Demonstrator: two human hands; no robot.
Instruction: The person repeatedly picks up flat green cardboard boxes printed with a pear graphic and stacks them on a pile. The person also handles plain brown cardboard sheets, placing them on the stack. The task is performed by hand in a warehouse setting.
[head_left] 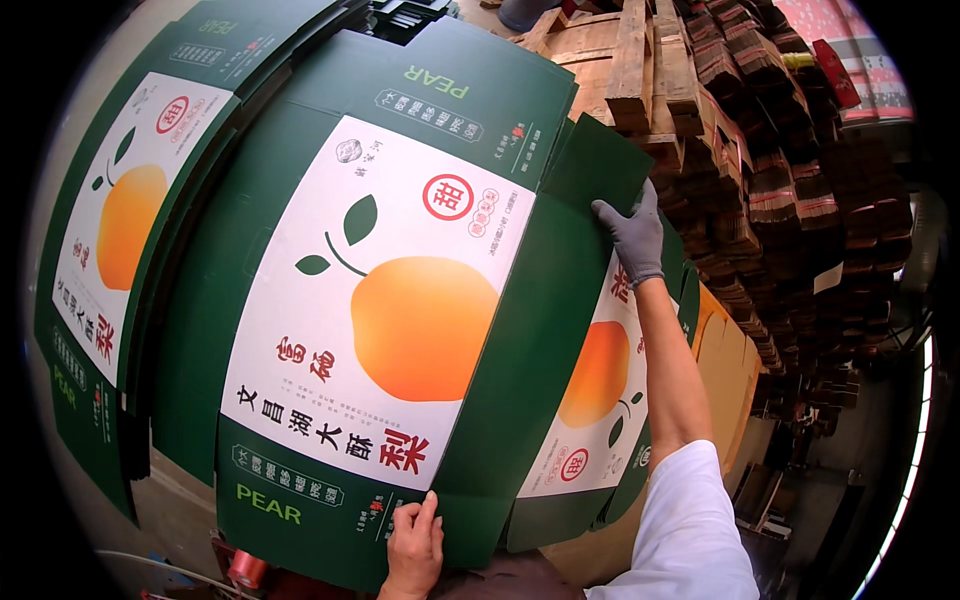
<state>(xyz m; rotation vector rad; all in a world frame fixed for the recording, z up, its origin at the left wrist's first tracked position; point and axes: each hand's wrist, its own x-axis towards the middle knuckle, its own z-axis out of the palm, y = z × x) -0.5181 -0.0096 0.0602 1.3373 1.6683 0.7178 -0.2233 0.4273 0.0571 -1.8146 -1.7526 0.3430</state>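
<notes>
On the green carton sheet (400,230), the left hand (414,550) touches the lower end, I cannot tell its grip; gloved right hand (638,238), grip spread, touches the upper-right flap (597,160)

Past the right edge of the wooden pallet (628,70) ahead of you, tall brown stacks (790,200) rise, with a pink-and-white patterned surface (870,50) behind. Far to your right, a bright strip (912,450) borders a dim area. Greyish floor (180,487) shows at your left.
</notes>
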